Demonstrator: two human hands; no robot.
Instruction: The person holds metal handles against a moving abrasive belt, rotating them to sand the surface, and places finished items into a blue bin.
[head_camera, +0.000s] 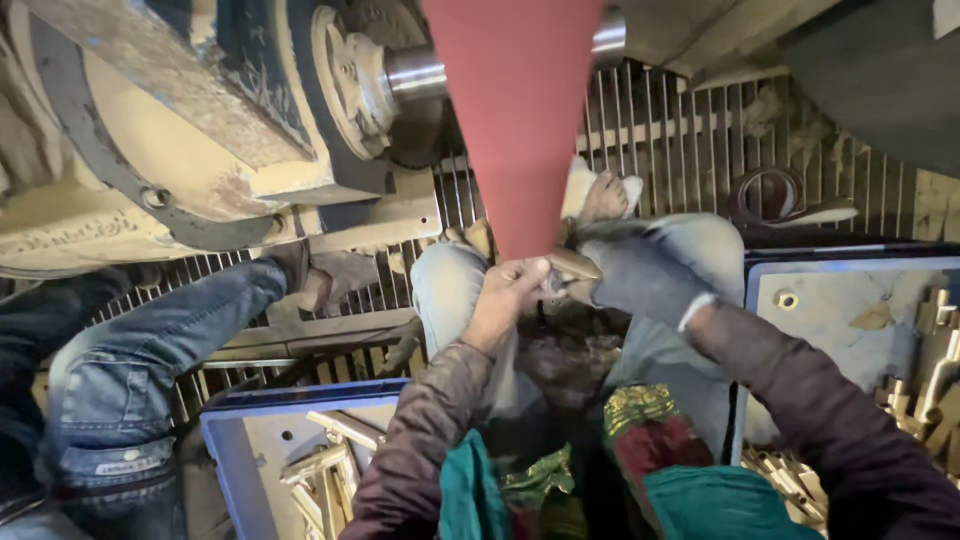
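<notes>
Red abrasive belt runs down from the machine toward the person's lap and narrows to the point where both hands meet. The left hand, bare, is closed around a small brass part, pressing it to the belt's lower end. The right hand, in a grey glove, is closed on the same part from the other side.

Judging by the trays, the work is mid-run: the blue tray on the left and the blue tray on the right both hold brass parts; which are finished cannot be told.

The floor is a metal grating, dusty, with scraps lying on it. A second person's leg in jeans extends across the left. The machine housing is cream-coloured, worn and stained.
</notes>
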